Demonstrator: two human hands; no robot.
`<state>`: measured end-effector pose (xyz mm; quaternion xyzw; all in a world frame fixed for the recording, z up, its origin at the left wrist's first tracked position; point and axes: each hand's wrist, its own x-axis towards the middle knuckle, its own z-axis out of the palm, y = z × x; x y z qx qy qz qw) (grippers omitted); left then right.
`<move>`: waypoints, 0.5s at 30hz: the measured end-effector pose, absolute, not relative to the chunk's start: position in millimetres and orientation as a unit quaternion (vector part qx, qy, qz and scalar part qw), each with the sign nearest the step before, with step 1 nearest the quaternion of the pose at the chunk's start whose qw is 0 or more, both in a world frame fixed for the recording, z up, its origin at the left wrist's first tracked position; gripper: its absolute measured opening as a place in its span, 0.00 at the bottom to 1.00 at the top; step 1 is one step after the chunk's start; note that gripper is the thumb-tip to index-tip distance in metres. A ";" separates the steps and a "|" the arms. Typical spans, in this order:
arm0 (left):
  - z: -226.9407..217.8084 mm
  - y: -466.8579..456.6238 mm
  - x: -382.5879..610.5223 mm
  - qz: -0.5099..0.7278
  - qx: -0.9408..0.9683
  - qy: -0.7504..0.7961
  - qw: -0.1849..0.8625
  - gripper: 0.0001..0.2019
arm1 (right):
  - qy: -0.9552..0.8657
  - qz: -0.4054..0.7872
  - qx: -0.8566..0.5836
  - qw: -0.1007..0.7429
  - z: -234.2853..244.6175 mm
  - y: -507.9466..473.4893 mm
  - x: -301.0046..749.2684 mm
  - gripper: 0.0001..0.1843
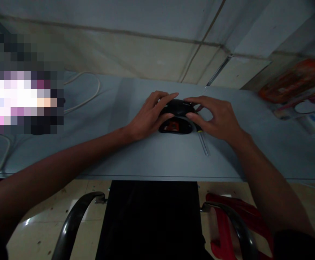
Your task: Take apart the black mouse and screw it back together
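Between my two hands is a black rounded shell (179, 107) that looks like the cover of a computer mouse. My left hand (152, 113) grips its left side, thumb at the near edge and fingers over the far edge. On the right side, my right hand (217, 117) pinches it between thumb and fingers. Just below the shell, nearer to me, lies a black curved base (183, 129) with a red-orange part (171, 126) showing inside. A screwdriver (204, 143) with a clear shaft-like end and a yellow ring lies by my right thumb, partly hidden.
The grey table (146, 162) runs along a tiled wall. A white cable (97, 88) loops at the left, near a pixelated bright area. Blurred colourful packages (303, 94) stand at the right. Below are chair armrests (76, 220) and a red stool (222, 231).
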<state>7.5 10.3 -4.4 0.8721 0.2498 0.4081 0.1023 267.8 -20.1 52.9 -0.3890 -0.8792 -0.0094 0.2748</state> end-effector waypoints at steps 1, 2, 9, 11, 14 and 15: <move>-4.4 14.4 5.1 0.405 0.871 0.261 0.094 0.27 | -0.869 -0.014 -0.401 0.289 54.4 -19.5 269.4 0.21; -5.1 18.7 2.8 0.399 0.872 0.272 0.086 0.27 | -0.858 -0.019 -0.413 0.305 56.0 -18.9 271.3 0.19; -18.5 35.1 -3.7 0.370 0.856 0.353 0.078 0.24 | -0.782 -0.053 -0.480 0.393 63.3 -14.9 282.5 0.10; -19.3 34.0 -2.9 0.363 0.852 0.368 0.085 0.22 | -0.771 -0.058 -0.490 0.403 63.2 -14.5 282.4 0.09; -18.0 32.2 -1.3 0.350 0.851 0.379 0.095 0.20 | -0.767 -0.056 -0.493 0.407 62.6 -15.0 280.2 0.09; -17.5 32.1 -0.6 0.345 0.853 0.378 0.099 0.19 | -0.769 -0.055 -0.491 0.406 62.4 -15.5 279.2 0.09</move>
